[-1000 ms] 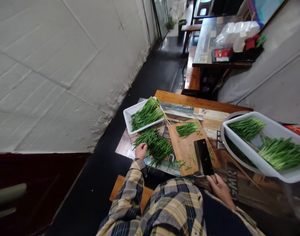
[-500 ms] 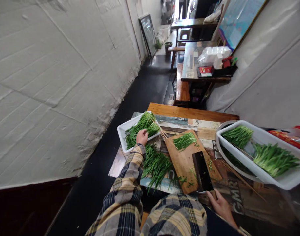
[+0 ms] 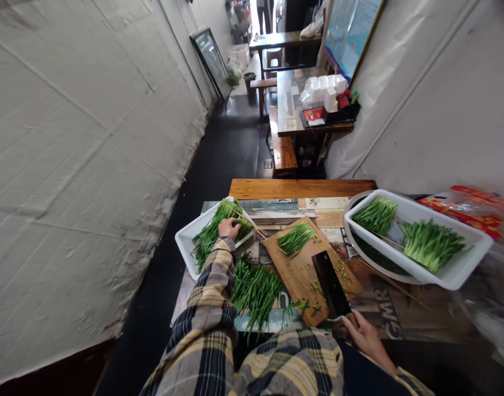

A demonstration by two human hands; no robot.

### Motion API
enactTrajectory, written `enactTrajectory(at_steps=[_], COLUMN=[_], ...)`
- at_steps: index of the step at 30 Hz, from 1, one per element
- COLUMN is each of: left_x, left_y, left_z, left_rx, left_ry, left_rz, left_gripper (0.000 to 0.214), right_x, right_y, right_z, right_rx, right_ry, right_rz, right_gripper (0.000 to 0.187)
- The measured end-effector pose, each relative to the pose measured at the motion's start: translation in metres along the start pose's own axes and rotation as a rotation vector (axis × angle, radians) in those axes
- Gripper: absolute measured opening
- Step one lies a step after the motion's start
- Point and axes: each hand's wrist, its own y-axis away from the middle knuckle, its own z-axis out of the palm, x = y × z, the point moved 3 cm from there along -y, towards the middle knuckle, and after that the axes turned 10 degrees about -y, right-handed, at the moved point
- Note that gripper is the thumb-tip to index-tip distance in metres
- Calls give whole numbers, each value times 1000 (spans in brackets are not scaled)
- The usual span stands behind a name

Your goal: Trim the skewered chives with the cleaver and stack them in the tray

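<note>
My left hand reaches over the left white tray, its fingers curled round green garlic chives lying there. Thin bamboo skewers jut from that bunch toward the cutting board. In my right hand is the handle of a cleaver, its dark blade resting over the lower right of the wooden cutting board. A trimmed, skewered row of chives lies on the board's upper part, with small cut bits scattered below. A loose heap of chives sits between board and tray.
At right, another white tray holding two chive bunches rests on a round metal basin. Loose skewers lie beside it, near a red-printed plastic bag. A wooden bench borders the table's far edge; a wall stands at left.
The view has swung, so the scene appears shifted left. My left hand has moved slightly along the chives toward their skewered end. My right hand keeps the cleaver in nearly the same place.
</note>
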Motion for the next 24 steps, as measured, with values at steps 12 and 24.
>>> enactTrajectory(at_steps=[12,24], left_x=[13,160], left_y=[39,107], left_z=[-82,-107], left_rx=[-98,-568], left_ry=[624,599], left_rz=[173,367], left_gripper=[34,31], right_x=[-25,-1], right_y=[-2,-15], right_z=[-15,-37], right_rx=[25,-38], right_ry=[-17,-63], right_rz=[-90,-220], right_gripper=[58,47])
